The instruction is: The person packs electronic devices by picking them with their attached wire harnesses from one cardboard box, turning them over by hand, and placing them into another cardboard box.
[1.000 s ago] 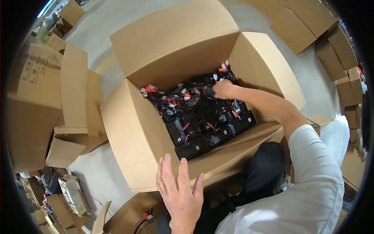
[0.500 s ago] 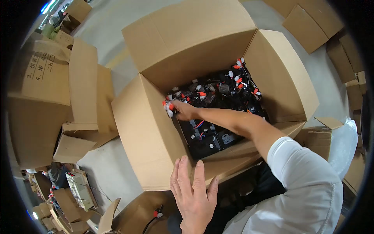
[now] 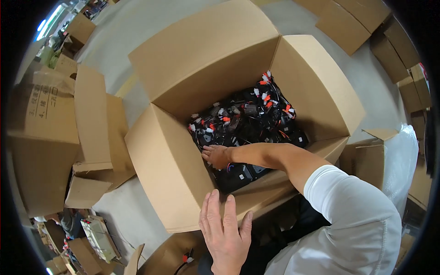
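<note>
A big open cardboard box (image 3: 158, 183) stands in front of me, its flaps folded outward. Inside lie several black electronic units (image 3: 234, 179) with tangled black wires. Red and white plug connectors (image 3: 266, 97) stick up among them, mostly along the far and right sides. My right hand (image 3: 217, 156) reaches down into the box near its left wall, fingers stretched out and resting on the black parts. With its fingers spread, my left hand (image 3: 225, 236) is at the box's near edge, holding nothing.
A tall carton (image 3: 43, 160) with handwriting stands at the left. Below the near edge, another open carton (image 3: 160, 252) contains a black cable (image 3: 185, 258) with a red and white plug. At the right, clear plastic wrap (image 3: 403, 160) hangs by a smaller carton (image 3: 366, 165). More cartons (image 3: 343, 27) are at the far right.
My right hand has let go of a bunch of red and white connectors by the left wall. It has moved nearer, flattening onto the parts. My left hand has barely moved.
</note>
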The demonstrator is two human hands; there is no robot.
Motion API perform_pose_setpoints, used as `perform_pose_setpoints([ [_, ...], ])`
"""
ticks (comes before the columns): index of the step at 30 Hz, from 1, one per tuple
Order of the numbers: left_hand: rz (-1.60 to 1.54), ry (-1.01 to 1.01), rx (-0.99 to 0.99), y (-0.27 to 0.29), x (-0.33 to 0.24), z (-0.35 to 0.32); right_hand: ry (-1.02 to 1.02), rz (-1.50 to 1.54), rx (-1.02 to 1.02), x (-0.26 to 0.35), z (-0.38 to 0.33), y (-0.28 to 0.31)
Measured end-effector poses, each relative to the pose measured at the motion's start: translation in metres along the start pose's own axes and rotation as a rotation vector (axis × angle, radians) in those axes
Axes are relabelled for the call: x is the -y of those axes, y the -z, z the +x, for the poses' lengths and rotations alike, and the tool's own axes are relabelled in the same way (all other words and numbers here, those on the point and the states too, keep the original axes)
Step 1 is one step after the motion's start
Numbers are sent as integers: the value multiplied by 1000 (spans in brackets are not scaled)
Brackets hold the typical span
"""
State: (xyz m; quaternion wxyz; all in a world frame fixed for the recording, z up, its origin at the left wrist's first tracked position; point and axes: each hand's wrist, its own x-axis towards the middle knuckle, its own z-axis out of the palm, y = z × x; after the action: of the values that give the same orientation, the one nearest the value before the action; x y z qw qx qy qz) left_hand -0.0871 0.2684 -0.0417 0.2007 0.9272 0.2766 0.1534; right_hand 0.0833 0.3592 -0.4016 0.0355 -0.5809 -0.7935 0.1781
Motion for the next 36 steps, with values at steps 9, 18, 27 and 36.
perform_pose_setpoints([
  [9,-2,51,-25,15,-10,-8,-357,-116,-580,-108,-94,119],
  [18,-26,36,20,3,-4,-12,-484,125,41,-110,-163,116],
  [27,26,-64,-377,27,-7,-58,-12,530,262,44,-206,197],
  [36,346,629,-646,179,-19,-335,-296,661,84,48,-286,209],
])
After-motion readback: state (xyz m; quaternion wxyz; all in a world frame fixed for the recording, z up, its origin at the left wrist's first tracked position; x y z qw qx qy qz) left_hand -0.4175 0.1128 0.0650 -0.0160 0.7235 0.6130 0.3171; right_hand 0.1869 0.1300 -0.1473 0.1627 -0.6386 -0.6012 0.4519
